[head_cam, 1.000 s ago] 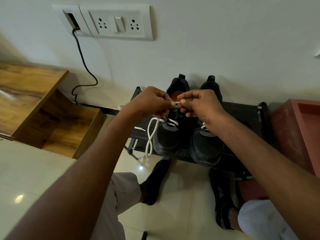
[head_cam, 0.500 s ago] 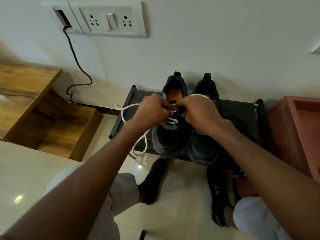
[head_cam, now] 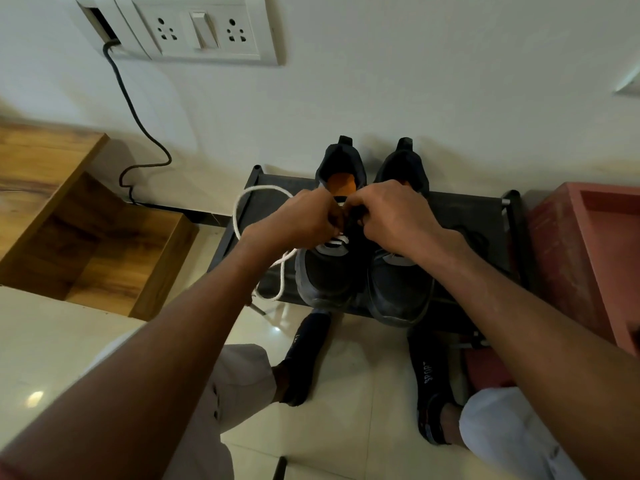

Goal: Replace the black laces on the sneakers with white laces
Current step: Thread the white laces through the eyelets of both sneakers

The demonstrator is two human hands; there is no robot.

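Both my left hand (head_cam: 298, 220) and right hand (head_cam: 391, 216) pinch the white lace (head_cam: 242, 202) at the left sneaker's (head_cam: 325, 271) upper eyelets on the shoe rack (head_cam: 467, 216), lower rows done, right sneaker (head_cam: 398, 289) apparently waiting.

Two sneakers (head_cam: 360, 271) side by side on rack (head_cam: 478, 220), against the wall (head_cam: 415, 81).

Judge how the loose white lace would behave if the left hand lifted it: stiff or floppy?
Probably floppy: the white lace curls in a slack loop beside the left hand and droops over the rack's edge. Likely light, and its dangling end may swing or snag.
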